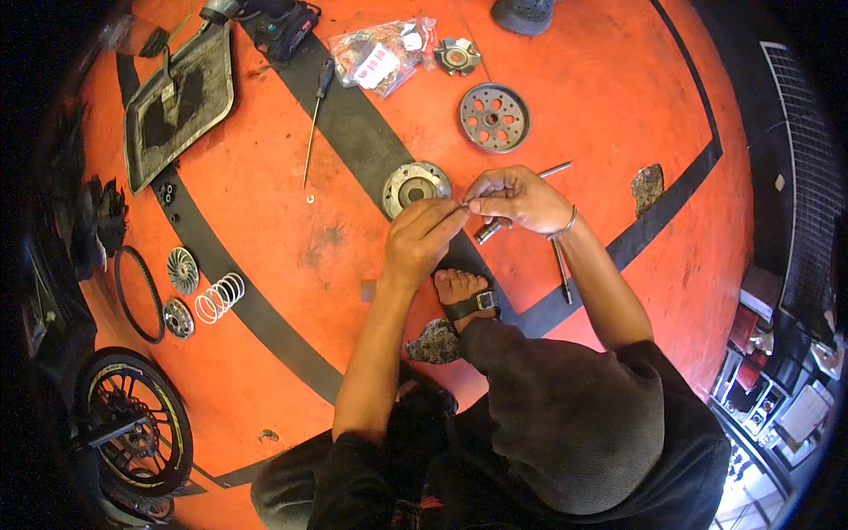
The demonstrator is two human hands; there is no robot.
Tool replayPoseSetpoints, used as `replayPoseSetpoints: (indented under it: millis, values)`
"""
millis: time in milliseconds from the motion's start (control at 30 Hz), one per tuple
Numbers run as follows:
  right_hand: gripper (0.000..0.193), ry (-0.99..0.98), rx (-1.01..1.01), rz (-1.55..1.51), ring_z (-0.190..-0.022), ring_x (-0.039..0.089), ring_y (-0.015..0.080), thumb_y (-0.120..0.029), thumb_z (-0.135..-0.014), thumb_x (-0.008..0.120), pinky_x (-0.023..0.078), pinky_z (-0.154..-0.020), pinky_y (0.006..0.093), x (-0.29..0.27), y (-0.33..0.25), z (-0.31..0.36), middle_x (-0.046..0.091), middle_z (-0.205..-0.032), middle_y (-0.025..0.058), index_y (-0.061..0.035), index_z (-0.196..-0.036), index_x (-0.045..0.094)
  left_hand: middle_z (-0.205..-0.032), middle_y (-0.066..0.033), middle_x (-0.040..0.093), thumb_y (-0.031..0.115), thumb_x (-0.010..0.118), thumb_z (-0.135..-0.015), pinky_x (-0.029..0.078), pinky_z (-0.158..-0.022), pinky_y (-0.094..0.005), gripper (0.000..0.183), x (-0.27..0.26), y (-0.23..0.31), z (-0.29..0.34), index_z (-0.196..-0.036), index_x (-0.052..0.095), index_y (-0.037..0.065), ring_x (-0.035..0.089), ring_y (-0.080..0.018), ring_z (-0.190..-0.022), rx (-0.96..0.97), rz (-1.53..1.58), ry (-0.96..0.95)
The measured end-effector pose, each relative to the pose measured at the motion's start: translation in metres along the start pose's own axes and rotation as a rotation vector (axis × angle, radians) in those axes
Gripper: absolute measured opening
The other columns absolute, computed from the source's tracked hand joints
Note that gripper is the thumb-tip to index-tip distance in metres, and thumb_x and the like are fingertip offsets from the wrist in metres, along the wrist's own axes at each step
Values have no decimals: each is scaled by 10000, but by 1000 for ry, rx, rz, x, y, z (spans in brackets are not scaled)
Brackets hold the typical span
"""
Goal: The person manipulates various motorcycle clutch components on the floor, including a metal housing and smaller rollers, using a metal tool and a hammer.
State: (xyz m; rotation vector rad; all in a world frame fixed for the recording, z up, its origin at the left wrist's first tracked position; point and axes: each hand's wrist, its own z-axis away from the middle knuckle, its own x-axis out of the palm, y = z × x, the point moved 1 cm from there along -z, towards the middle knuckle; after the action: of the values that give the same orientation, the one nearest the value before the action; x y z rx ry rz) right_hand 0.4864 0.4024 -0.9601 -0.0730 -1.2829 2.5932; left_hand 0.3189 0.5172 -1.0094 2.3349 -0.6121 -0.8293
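My left hand (417, 243) and my right hand (525, 201) meet fingertip to fingertip above the floor. Both are closed in a pinch around something small, whose kind is too tiny to tell. Just beyond the left hand lies a round metal clutch assembly (413, 187), partly covered by the fingers. A metal rod tool with a socket-like end (487, 231) passes behind the right hand; whether that hand also grips it is hidden. Near the right wrist another thin dark rod (564, 272) shows. Farther off, a clutch bell (493, 117) with oval holes rests on the floor.
Beyond lie a screwdriver (319, 115), a plastic bag of parts (382, 60), a metal plate (457, 57) and a cordless power tool (281, 26). At left are a tray (137, 146), a drive belt (124, 287), a white spring (220, 298), a finned pulley (182, 269) and a wheel (181, 442).
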Motion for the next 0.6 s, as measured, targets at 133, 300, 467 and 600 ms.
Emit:
replayPoseSetpoints:
  millis: [133,300,467,600]
  values:
    - [166,-35,-10,-1,-605,522,65,-178,-882,754,384,-486,225,-8,12,-19,638,-754,0,-34,-949,707,-1006,-67,686,31,754,-761,537,-749,-386,230,2,-9,13,-978,690,74,665,-270,-905,-170,-18,-37]
    - [174,247,19,26,-574,506,64,-195,-859,774,370,-481,226,0,60,-54,623,-711,0,-38,-900,710,-1184,-83,645,105,738,-810,419,-972,-463,332,-13,-38,43,-1127,640,104,575,-314,-1142,-401,-287,-145]
    - [132,384,136,-341,-633,548,74,-184,-874,745,384,-475,225,16,77,-60,642,-752,6,-59,-892,706,-1268,-89,619,133,746,-809,389,-1012,-461,307,-11,-39,54,-1106,678,97,532,-320,-1202,-517,-323,-204]
    - [96,336,86,-686,-679,574,92,-137,-896,712,412,-516,235,30,29,-28,651,-794,20,-45,-905,686,-1122,-89,694,150,744,-844,448,-967,-419,209,-11,-22,18,-1033,717,66,612,-289,-1087,-608,24,-57]
